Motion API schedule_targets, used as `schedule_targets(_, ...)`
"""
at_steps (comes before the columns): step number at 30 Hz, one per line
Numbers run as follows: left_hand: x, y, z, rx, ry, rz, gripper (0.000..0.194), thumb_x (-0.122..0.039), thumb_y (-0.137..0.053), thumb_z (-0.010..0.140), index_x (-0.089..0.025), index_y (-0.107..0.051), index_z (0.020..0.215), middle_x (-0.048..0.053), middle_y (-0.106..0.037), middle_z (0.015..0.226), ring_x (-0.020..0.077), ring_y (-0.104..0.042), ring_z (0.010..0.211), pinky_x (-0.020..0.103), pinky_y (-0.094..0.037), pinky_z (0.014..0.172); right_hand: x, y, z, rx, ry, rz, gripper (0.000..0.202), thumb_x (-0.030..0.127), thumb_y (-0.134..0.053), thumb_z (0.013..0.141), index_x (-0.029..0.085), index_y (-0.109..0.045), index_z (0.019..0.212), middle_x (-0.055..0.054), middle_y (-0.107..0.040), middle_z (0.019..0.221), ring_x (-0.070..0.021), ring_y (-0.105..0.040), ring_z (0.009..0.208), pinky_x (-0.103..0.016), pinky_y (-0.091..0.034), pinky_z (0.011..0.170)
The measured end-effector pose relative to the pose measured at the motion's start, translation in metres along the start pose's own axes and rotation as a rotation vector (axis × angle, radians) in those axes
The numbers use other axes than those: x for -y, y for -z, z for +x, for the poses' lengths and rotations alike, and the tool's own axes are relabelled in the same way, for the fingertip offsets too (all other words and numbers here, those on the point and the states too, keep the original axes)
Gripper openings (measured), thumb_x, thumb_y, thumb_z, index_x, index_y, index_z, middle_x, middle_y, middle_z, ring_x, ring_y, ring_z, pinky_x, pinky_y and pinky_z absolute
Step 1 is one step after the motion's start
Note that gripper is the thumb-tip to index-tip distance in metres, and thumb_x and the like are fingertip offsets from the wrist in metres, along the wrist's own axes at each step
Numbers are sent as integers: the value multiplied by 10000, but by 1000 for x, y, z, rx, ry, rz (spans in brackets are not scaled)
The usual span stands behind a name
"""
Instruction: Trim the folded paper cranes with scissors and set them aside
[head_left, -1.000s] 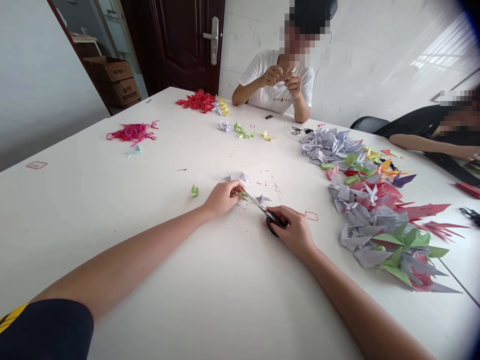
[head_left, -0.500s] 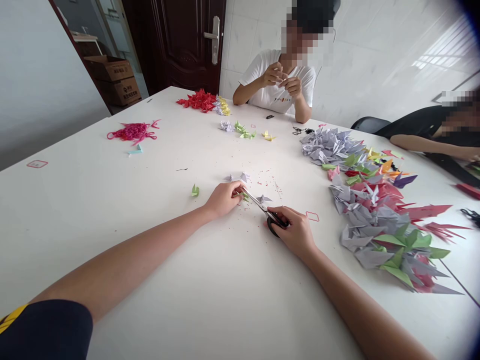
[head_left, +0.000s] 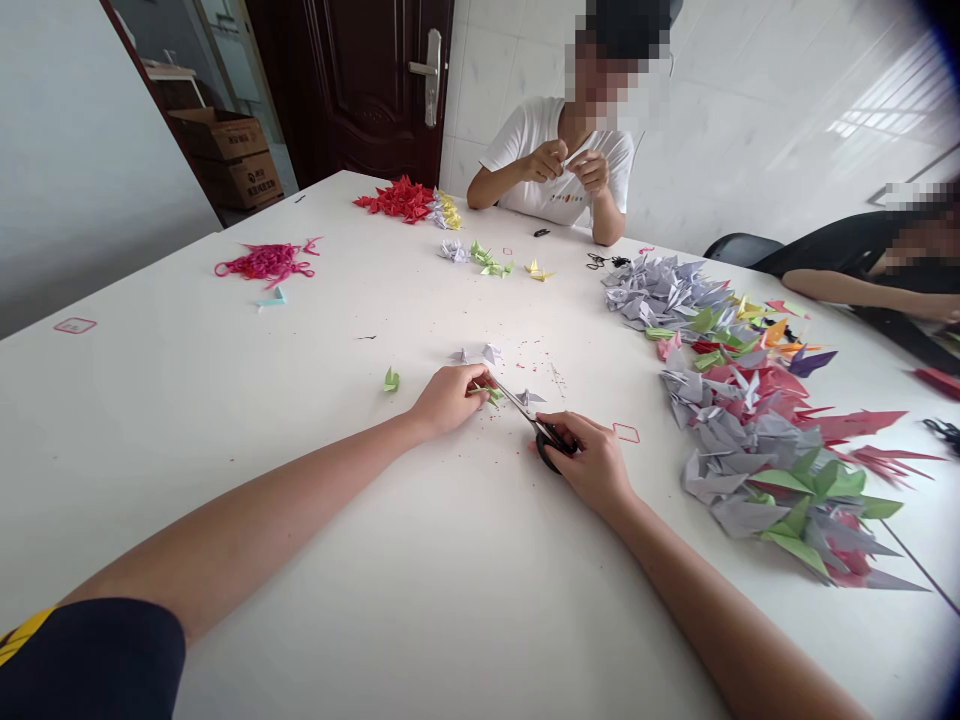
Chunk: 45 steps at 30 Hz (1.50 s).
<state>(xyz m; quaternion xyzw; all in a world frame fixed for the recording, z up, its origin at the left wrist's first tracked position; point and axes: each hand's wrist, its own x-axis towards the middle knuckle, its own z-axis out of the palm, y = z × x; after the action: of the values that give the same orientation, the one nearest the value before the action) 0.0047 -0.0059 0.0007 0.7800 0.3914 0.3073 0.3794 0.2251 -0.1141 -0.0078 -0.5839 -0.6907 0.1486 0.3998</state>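
Observation:
My right hand (head_left: 589, 455) has its fingers in the black handles of a pair of scissors (head_left: 517, 402), whose metal blades point up and left. The blades look nearly closed, and their tips reach the fingertips of my left hand (head_left: 454, 398). My left hand is closed in a pinch, with a small green folded paper crane (head_left: 493, 396) at its fingers, partly hidden by them. Just right of the blades lies a grey paper crane (head_left: 529, 397). Two more grey cranes (head_left: 490, 353) sit beyond my left hand, and a small green one (head_left: 391, 380) is to its left.
Along the right of the white table (head_left: 337, 620) runs a large heap of grey, pink and green cranes (head_left: 772, 440). Pink string (head_left: 266, 263) and red cranes (head_left: 405, 199) lie farther back. A person (head_left: 559, 165) works opposite; another person's arm (head_left: 855, 288) rests at right.
My hands and the scissors stay almost in place; the blades look slightly more closed. The person opposite has moved their hands a little apart.

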Motion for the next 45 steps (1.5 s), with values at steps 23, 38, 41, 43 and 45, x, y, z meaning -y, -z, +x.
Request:
schedule_targets(23,-3,1,0,4,12,66,144,-178,-554,807,-198,-667,893,9,-731,941,160,-653,800,273,-472,723,0,2,1,37,-38,-7,256,257,-647,758,197,-723,996,1,-591,719,-126,-440,582,-261,-388,556)
schedule_targets(38,-6,1,0,4,9,50,133,-135,-565,804,-190,-661,878,5,-727,932,148,-643,790,263,-460,721,1,2,1,40,-34,-2,244,256,-664,760,193,-725,987,21,-539,677,-121,-405,574,-262,-372,554)
schedule_targets(41,-4,0,0,6,6,39,132,-140,-562,804,-186,-660,879,11,-725,939,149,-644,798,261,-462,718,1,2,1,35,-35,3,246,253,-669,752,194,-728,984,25,-529,671,-121,-405,575,-259,-372,552)
schedule_targets(43,-4,0,0,6,4,34,139,-135,-557,802,-185,-660,881,12,-725,946,148,-645,800,259,-463,714,0,2,1,32,-36,-1,248,256,-672,749,196,-730,983,25,-519,665,-124,-406,581,-259,-371,551)
schedule_targets(45,-3,0,1,5,2,46,141,-134,-558,801,-187,-662,881,11,-725,942,148,-642,794,261,-461,711,0,2,1,31,-39,-6,252,267,-673,752,198,-730,987,25,-511,660,-125,-402,582,-260,-370,550)
